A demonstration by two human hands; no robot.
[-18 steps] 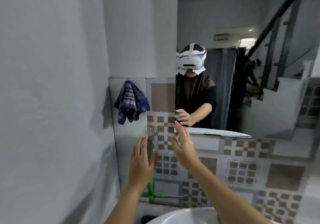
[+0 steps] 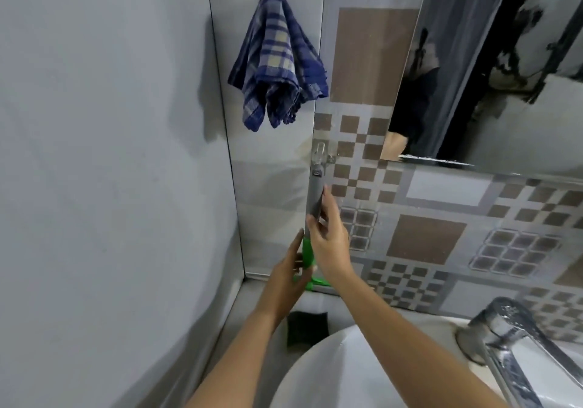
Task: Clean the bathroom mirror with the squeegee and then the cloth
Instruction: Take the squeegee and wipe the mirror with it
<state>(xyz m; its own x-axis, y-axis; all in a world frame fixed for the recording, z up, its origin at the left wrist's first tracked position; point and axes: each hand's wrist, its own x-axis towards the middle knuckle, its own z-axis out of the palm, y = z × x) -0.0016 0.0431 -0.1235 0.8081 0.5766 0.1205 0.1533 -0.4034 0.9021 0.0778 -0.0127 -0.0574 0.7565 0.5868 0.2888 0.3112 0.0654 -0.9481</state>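
Observation:
The squeegee (image 2: 315, 195) hangs upright from a small wall hook, with a grey handle above and a green head low near the ledge. My right hand (image 2: 331, 240) is closed around the lower part of the grey handle. My left hand (image 2: 288, 276) touches the green part from the left, fingers partly curled on it. A blue checked cloth (image 2: 277, 60) hangs on the wall above and to the left. The mirror (image 2: 504, 92) fills the upper right.
A white basin (image 2: 331, 369) sits below my arms, with a chrome tap (image 2: 511, 335) at the right. A dark sponge (image 2: 307, 328) lies on the ledge beside the basin. A plain wall closes in on the left; patterned tiles cover the wall ahead.
The view has tilted down and closer to the wall. Both hands, open in the air before, have reached the squeegee; the right now grips its handle and the left touches its green part.

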